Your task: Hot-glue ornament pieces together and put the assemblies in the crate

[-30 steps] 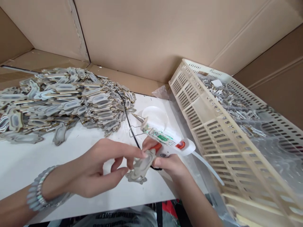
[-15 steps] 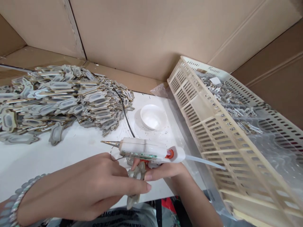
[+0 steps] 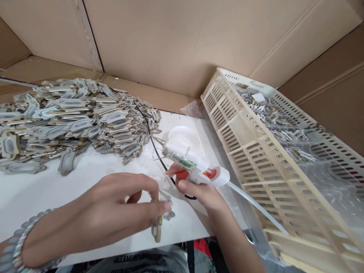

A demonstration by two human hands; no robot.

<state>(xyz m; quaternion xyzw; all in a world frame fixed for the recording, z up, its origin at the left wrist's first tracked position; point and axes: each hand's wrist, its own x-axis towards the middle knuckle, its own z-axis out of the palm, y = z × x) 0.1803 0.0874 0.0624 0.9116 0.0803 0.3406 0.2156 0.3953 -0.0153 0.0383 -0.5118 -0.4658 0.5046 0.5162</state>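
Observation:
Between the thumb and fingers of my left hand [image 3: 125, 212] is a small grey frame-shaped plate [image 3: 156, 229], held on edge near the front of the white table [image 3: 96, 189]. Another grey plate [image 3: 168, 212] lies just behind it, partly hidden by my thumb. My right hand [image 3: 196, 189] grips a white hot glue gun [image 3: 199, 159] by its handle, fingers at the orange trigger. The gun is slightly blurred, its metal nozzle pointing to the far left, and a clear glue stick [image 3: 256, 206] sticks out of its rear. Behind the gun sits a white bowl [image 3: 182, 132], partly covered.
A large heap of similar grey plates [image 3: 76, 121] covers the table's left back. On the right stands a cream plastic crate [image 3: 241, 140] holding small metal parts [image 3: 270, 110] and clear plastic layers. A black cable [image 3: 155, 146] runs across the table. Cardboard walls [image 3: 159, 41] enclose the back.
The glue gun has swung away to the back right, its nozzle turning from left to far left. My left hand has shifted slightly left with the plate, apart from my right hand.

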